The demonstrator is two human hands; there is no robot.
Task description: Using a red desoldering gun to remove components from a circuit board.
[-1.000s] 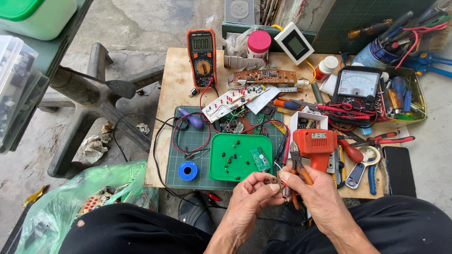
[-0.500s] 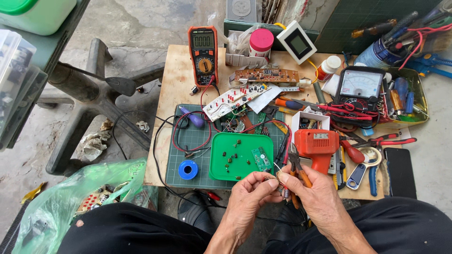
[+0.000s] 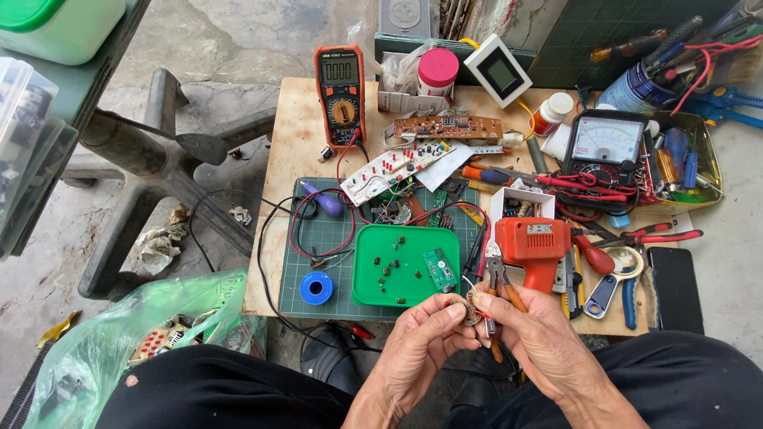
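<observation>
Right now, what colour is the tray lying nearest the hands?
Green, seen in the head view: the tray holds small parts.

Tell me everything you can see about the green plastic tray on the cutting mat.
The green plastic tray is shallow and rectangular with rounded corners and a raised rim. It lies flat on the dark green gridded cutting mat, right of the blue solder spool. Inside lie scattered small dark components and one small green circuit board. No hand touches it.
</observation>
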